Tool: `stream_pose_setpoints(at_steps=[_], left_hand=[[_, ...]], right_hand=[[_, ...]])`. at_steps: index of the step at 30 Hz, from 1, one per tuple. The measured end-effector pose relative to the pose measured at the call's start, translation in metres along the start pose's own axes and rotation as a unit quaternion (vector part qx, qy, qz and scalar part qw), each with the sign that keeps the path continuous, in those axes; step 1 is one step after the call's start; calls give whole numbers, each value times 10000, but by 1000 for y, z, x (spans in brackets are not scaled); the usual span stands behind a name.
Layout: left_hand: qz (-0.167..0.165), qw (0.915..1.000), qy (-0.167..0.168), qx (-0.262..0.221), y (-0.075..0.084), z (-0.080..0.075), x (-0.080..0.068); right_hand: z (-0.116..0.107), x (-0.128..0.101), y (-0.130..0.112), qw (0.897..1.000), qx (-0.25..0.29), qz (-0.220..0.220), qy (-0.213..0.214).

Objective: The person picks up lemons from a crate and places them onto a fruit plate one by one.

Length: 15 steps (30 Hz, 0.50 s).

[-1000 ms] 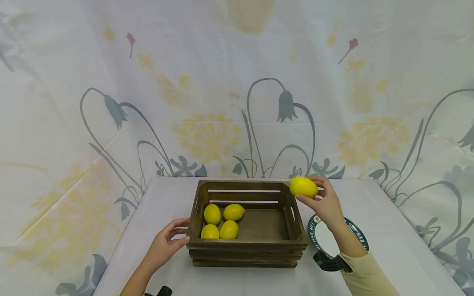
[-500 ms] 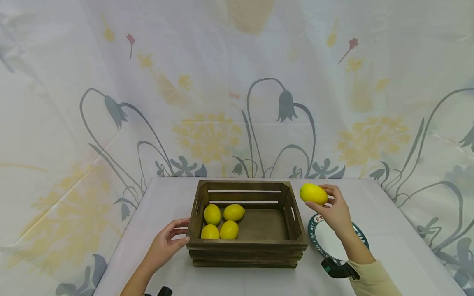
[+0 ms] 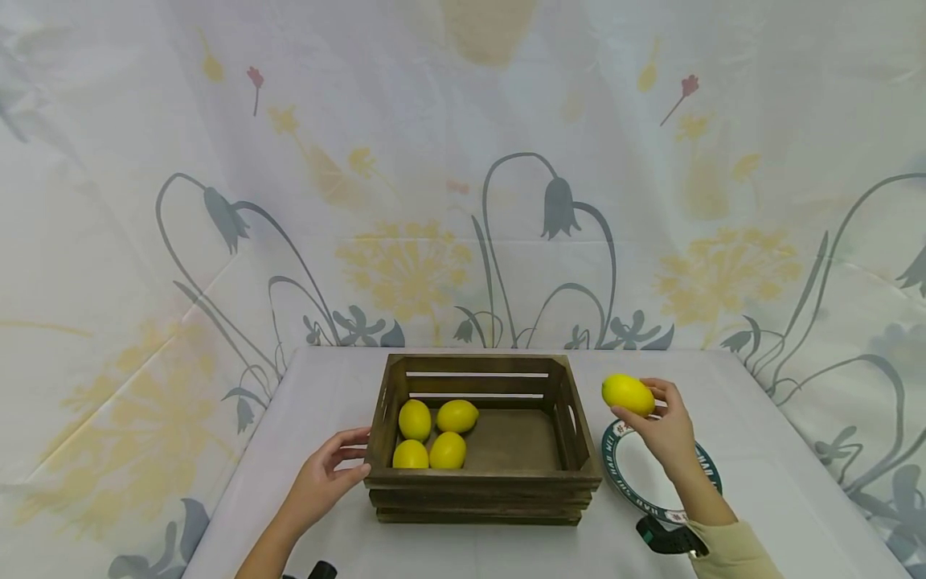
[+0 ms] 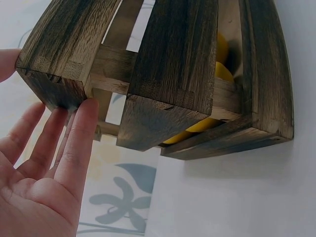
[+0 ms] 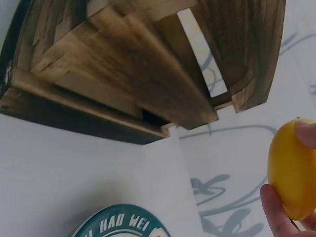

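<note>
My right hand (image 3: 666, 430) pinches a yellow lemon (image 3: 627, 395) between thumb and fingers, holding it above the far part of a white plate (image 3: 640, 474) with a green lettered rim. In the right wrist view, the same lemon (image 5: 291, 170) shows at the right edge, with fingertips on its sides. My left hand (image 3: 327, 476) touches the left end of a dark wooden slatted crate (image 3: 481, 494); its fingers are extended, as the left wrist view shows the fingertips (image 4: 88, 111) at the crate's corner. Several lemons (image 3: 447, 449) lie in the left half of the crate.
A white cloth (image 3: 788, 482) covers the table. Behind it hangs a flower-printed curtain (image 3: 434, 161). The plate stands just right of the crate, partly hidden under my right forearm (image 3: 698, 490).
My right hand has carried the lemon from over the crate's far right corner, rightward and toward me, to above the plate. The left hand and the crate have not moved.
</note>
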<state>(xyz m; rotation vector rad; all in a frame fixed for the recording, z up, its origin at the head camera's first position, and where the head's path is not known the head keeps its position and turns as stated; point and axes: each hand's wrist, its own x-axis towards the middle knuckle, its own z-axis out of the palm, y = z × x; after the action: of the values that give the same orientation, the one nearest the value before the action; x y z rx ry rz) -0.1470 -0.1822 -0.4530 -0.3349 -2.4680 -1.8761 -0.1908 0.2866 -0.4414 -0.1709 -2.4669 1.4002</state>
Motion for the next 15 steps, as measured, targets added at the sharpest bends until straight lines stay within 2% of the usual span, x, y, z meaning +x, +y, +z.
stream_pose_setpoints(at_steps=[8, 15], left_hand=[[-102, 9999, 37, -54, -1, 0, 0], [-21, 10000, 36, -41, -1, 0, 0]], right_hand=[[-1, 0, 14, 9990, -140, 413, 6], [-2, 0, 28, 9975, -130, 689, 38]])
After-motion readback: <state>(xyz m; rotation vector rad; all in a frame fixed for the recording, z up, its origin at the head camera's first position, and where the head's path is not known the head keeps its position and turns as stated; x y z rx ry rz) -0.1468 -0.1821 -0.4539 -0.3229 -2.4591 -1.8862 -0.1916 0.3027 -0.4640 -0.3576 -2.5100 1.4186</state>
